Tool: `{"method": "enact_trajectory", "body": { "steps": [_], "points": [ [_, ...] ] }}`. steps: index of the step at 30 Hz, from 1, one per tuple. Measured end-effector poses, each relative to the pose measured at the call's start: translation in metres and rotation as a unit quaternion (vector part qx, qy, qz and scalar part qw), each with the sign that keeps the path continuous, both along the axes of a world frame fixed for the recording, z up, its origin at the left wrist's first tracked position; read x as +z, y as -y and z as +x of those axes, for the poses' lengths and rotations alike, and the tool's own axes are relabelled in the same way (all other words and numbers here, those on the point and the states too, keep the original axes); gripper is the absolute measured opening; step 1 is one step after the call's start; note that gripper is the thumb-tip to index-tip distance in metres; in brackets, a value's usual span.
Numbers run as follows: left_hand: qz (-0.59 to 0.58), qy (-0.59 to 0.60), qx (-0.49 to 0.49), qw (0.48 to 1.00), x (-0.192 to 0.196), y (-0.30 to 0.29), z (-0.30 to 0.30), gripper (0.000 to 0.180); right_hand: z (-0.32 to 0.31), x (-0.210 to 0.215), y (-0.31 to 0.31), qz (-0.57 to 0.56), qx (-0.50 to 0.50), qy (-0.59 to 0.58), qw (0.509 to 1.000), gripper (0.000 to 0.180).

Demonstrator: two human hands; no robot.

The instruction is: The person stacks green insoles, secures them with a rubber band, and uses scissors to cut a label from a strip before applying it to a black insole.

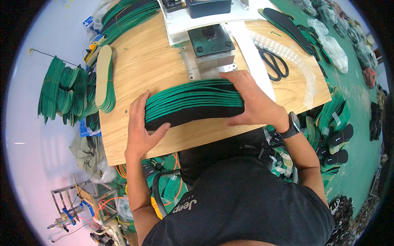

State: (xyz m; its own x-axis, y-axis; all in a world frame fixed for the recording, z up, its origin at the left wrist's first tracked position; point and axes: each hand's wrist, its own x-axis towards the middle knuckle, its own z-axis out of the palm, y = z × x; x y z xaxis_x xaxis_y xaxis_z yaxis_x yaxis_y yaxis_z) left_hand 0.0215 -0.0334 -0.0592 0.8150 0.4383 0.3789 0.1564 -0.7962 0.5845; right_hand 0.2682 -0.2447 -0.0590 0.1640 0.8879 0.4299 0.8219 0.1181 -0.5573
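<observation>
Between my two hands is a curved stack of shoe insoles [193, 100], with green and black layers and a black face toward me. My left hand [139, 127] wraps the stack's left end, thumb on the near side. At the opposite end, my right hand [254, 100] grips it with the fingers over the far side and the thumb in front. The stack is near the table's front edge, just before a metal block with a black top plate [211, 41]. Whether its underside touches the wood is hidden.
Black scissors [273, 63] and a clear strip with white dots [287, 49] lie at the right of the wooden table [139, 57]. Beige-topped insoles [105, 78] rest at its left edge. More green insole bundles [67, 90] hang beyond it; others [328, 123] are piled at the right.
</observation>
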Motion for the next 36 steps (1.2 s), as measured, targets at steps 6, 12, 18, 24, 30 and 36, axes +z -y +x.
{"method": "enact_trajectory", "body": {
  "steps": [6, 12, 18, 24, 30, 36],
  "points": [
    [-0.013, 0.021, 0.015, 1.000, -0.003, -0.008, -0.011, 0.067, 0.006, -0.008, 0.009, -0.047, 0.017, -0.056, 0.997, 0.084],
    [0.013, 0.028, -0.008, 0.999, -0.012, 0.000, -0.007, 0.071, 0.000, -0.024, 0.013, 0.012, -0.020, -0.087, 0.996, 0.085],
    [0.030, 0.062, -0.023, 0.997, -0.023, -0.016, -0.013, 0.071, 0.001, -0.022, 0.009, 0.016, 0.008, -0.063, 0.998, 0.088],
    [0.013, 0.077, -0.056, 0.995, -0.022, -0.016, -0.011, 0.069, -0.005, -0.014, 0.003, 0.006, 0.013, -0.064, 0.998, 0.082],
    [0.014, 0.072, -0.073, 0.995, -0.022, -0.020, -0.018, 0.065, 0.003, -0.012, 0.010, -0.023, 0.051, -0.032, 0.998, 0.068],
    [-0.047, 0.066, 0.001, 0.997, -0.023, -0.016, -0.012, 0.064, -0.004, -0.020, 0.016, 0.022, -0.006, -0.100, 0.995, 0.054]
  ]
}}
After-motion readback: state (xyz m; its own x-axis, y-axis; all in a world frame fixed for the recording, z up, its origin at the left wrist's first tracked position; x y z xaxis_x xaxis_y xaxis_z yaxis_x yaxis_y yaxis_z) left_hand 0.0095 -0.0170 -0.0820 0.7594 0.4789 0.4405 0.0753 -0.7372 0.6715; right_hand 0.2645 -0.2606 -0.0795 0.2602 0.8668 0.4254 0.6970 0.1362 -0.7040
